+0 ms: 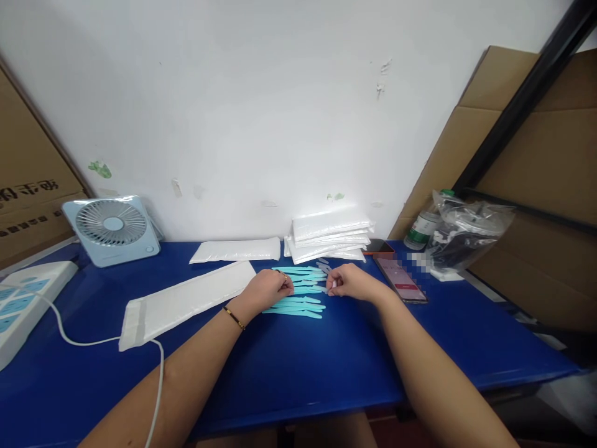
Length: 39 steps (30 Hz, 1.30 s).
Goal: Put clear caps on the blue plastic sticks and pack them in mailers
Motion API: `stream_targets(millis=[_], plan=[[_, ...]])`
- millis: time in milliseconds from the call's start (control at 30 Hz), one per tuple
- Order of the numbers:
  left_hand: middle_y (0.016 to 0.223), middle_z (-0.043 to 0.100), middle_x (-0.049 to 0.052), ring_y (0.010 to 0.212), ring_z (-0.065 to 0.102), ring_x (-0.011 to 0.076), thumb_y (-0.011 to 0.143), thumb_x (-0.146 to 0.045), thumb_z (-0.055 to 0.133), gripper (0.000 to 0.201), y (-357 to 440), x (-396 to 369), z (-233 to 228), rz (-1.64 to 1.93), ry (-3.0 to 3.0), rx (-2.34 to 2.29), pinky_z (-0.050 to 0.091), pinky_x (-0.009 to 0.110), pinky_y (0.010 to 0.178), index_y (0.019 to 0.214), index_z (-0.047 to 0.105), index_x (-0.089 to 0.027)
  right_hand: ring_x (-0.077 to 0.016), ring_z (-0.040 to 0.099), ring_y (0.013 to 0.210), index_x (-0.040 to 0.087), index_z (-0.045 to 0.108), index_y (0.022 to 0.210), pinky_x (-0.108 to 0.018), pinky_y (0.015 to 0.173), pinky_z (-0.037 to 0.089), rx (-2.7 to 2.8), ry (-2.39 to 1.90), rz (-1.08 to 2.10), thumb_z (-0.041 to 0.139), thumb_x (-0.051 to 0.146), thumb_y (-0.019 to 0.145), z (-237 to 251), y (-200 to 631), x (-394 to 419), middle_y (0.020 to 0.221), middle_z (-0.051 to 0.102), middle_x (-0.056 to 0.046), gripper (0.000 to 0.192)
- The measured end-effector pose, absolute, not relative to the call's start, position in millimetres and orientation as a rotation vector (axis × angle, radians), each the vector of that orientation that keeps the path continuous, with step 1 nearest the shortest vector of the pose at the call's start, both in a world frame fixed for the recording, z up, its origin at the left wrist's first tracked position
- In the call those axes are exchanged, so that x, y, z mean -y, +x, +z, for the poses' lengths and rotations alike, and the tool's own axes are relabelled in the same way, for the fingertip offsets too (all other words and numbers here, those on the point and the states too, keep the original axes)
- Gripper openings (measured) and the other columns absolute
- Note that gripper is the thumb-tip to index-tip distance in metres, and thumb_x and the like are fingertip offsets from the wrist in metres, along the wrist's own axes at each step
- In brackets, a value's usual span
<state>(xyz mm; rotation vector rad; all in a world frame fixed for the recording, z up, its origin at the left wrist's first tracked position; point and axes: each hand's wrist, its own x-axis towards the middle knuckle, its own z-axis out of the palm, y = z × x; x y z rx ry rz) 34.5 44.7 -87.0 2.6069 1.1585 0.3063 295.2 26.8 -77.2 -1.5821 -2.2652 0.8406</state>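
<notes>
Several slim turquoise eyebrow razors (303,308) lie roughly side by side on the blue table (298,367). My left hand (265,289) rests over their left ends, its fingers closed in a pinch on one razor. At their right ends, my right hand (349,281) pinches a small pale translucent cap (334,284), close to the tip of a razor. More greyish translucent caps (323,266) lie just behind the right hand. Fingers partly hide the held pieces, so whether cap and razor touch I cannot tell.
White padded mailers are stacked (329,233) by the wall; a long open mailer (186,305) lies left. A fan (114,230), a power strip (32,305) and a white cable (161,373) occupy the left. Rightward are a phone (401,280), a bottle (422,229) and a plastic bag (471,233).
</notes>
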Motion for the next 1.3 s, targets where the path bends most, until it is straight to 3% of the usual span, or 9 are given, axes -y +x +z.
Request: stream_targets(millis=[200, 433, 533, 667, 767, 900, 1000, 1133, 1300], plan=[[0.082, 0.07, 0.0, 0.075, 0.061, 0.0145, 0.084, -0.03, 0.051, 0.021, 36, -45, -86, 0.338, 2.655, -1.128, 0.04, 0.022, 0.068, 0.077, 0.068, -0.022, -0.0125, 0.058, 0.06, 0.017, 0.069, 0.075, -0.021, 0.055, 0.039, 2.287, -1.483, 0.665, 0.068, 0.02, 0.068, -86, 282, -29, 0.065, 0.064, 0.0, 0.008], [0.087, 0.069, 0.0, 0.082, 0.06, 0.0165, 0.084, -0.028, 0.052, 0.017, 39, -46, -88, 0.358, 2.692, -1.213, 0.038, 0.026, 0.075, 0.081, 0.068, -0.022, -0.0129, 0.058, 0.06, 0.017, 0.07, 0.079, -0.022, 0.057, 0.042, 2.236, -1.422, 0.675, 0.065, 0.024, 0.071, -88, 275, -30, 0.065, 0.064, 0.0, 0.011], [0.097, 0.067, 0.002, 0.09, 0.058, 0.0177, 0.081, -0.03, 0.055, 0.017, 37, -43, -83, 0.455, 2.653, -1.242, 0.039, 0.026, 0.075, 0.091, 0.068, -0.023, -0.015, 0.06, 0.066, 0.016, 0.07, 0.084, -0.024, 0.062, 0.044, 2.066, -1.571, 0.526, 0.056, 0.022, 0.076, -80, 299, -33, 0.074, 0.068, -0.004, 0.017], [0.086, 0.066, 0.001, 0.076, 0.058, 0.0149, 0.078, -0.034, 0.057, 0.018, 30, -38, -76, 0.299, 2.555, -1.099, 0.039, 0.023, 0.063, 0.084, 0.069, -0.023, -0.0176, 0.061, 0.08, 0.016, 0.07, 0.091, -0.025, 0.072, 0.044, 1.997, -1.736, 0.262, 0.053, 0.014, 0.075, -77, 331, -39, 0.091, 0.069, -0.007, 0.023], [0.079, 0.066, 0.0, 0.07, 0.057, 0.0134, 0.076, -0.032, 0.058, 0.016, 28, -39, -77, 0.216, 2.524, -1.04, 0.037, 0.022, 0.057, 0.083, 0.07, -0.023, -0.0178, 0.061, 0.077, 0.017, 0.07, 0.09, -0.025, 0.069, 0.044, 2.059, -1.787, 0.341, 0.058, 0.019, 0.074, -84, 332, -43, 0.087, 0.069, -0.006, 0.02], [0.076, 0.067, 0.0, 0.07, 0.058, 0.0134, 0.076, -0.025, 0.055, 0.014, 28, -40, -79, 0.23, 2.532, -1.101, 0.037, 0.022, 0.057, 0.077, 0.069, -0.023, -0.018, 0.061, 0.074, 0.016, 0.069, 0.074, -0.024, 0.063, 0.042, 2.025, -1.958, 0.399, 0.062, 0.019, 0.07, -85, 325, -42, 0.078, 0.069, -0.007, 0.009], [0.077, 0.067, 0.0, 0.071, 0.059, 0.0137, 0.074, -0.031, 0.059, 0.014, 27, -40, -78, 0.223, 2.489, -1.118, 0.037, 0.021, 0.056, 0.08, 0.069, -0.023, -0.0155, 0.061, 0.064, 0.015, 0.067, 0.071, -0.022, 0.057, 0.042, 2.035, -2.001, 0.617, 0.064, 0.018, 0.065, -76, 326, -35, 0.072, 0.068, -0.005, 0.007], [0.077, 0.066, 0.0, 0.07, 0.059, 0.0134, 0.072, -0.037, 0.063, 0.016, 25, -39, -76, 0.192, 2.483, -1.104, 0.037, 0.02, 0.054, 0.079, 0.068, -0.023, -0.0129, 0.059, 0.055, 0.016, 0.065, 0.069, -0.02, 0.052, 0.043, 2.108, -1.814, 1.017, 0.066, 0.022, 0.063, -72, 321, -26, 0.06, 0.065, -0.001, 0.009], [0.074, 0.066, -0.001, 0.066, 0.058, 0.0128, 0.075, -0.033, 0.059, 0.013, 29, -40, -83, 0.215, 2.497, -1.166, 0.037, 0.022, 0.055, 0.076, 0.066, -0.022, -0.0135, 0.06, 0.056, 0.015, 0.067, 0.073, -0.022, 0.054, 0.047, 2.126, -1.62, 1.165, 0.068, 0.03, 0.065, -79, 299, -25, 0.059, 0.064, -0.001, 0.017]])
